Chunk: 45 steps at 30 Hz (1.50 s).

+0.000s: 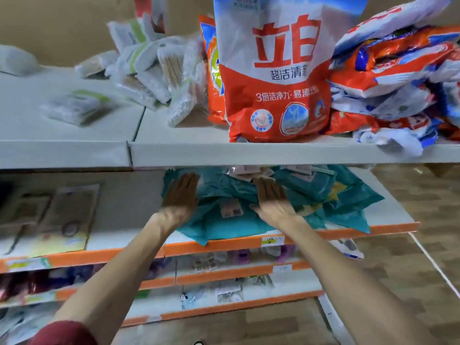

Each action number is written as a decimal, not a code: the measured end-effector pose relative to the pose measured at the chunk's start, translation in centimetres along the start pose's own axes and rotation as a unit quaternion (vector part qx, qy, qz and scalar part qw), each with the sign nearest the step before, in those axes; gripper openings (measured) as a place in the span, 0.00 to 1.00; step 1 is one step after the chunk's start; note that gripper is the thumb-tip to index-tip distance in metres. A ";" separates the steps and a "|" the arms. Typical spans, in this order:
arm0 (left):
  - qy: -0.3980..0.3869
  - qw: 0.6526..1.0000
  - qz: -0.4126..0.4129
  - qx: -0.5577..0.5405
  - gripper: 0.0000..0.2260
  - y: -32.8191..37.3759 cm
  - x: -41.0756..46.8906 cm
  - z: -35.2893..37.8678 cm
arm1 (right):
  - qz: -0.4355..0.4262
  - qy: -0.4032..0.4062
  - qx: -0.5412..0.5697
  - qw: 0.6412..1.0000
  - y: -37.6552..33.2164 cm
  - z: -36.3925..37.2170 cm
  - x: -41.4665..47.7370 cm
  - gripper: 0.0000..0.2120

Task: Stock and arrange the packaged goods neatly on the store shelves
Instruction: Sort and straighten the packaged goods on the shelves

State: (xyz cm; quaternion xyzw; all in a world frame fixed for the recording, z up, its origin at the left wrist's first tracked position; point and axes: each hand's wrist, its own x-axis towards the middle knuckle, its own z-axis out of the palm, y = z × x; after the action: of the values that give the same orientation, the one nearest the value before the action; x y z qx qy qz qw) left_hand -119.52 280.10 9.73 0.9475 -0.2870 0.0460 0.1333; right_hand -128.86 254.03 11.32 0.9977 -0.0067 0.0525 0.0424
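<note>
Red sleeve point(65, 332) low left; left hand point(180, 196) and right hand point(270, 199) flat, fingers straight, pressing teal bags point(336, 195); bags lie flat, long side along shelf point(389, 211).

detergent bag point(271, 78) on top shelf point(249, 151); packets point(286, 195) on shelf below

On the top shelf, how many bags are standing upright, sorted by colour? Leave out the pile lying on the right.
Red-and-white bag: 1
Orange bag, behind it: 1
Total: 2 upright. The heap at the right is too jumbled to count.
</note>
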 end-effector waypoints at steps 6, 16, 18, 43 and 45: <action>-0.013 0.999 -0.038 0.030 0.26 -2.7 -4.1 1.9 | -0.049 -0.057 0.047 0.996 -2.2 2.5 2.9 0.19; -0.006 0.996 -0.085 -0.023 0.27 -4.1 -6.4 4.2 | -0.122 -0.055 0.145 0.980 -8.1 4.8 9.9 0.35; 0.006 0.995 -0.087 -0.040 0.27 -4.2 -6.0 4.1 | -0.121 -0.109 0.141 0.976 -9.3 5.5 10.4 0.36; -0.043 0.995 -0.067 0.052 0.15 -0.3 -1.4 5.4 | 0.114 -0.035 0.132 0.984 0.0 6.6 1.6 0.24; -0.030 0.995 -0.058 0.073 0.09 0.1 -1.2 5.3 | 0.133 -0.037 0.118 0.983 1.5 6.8 0.8 0.25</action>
State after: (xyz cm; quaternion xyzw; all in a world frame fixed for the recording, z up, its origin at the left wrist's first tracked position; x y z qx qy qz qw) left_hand -120.50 279.22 4.48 0.9707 -0.2312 0.0309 0.0576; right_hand -127.38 251.98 4.75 0.9872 -0.1343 0.0215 -0.0827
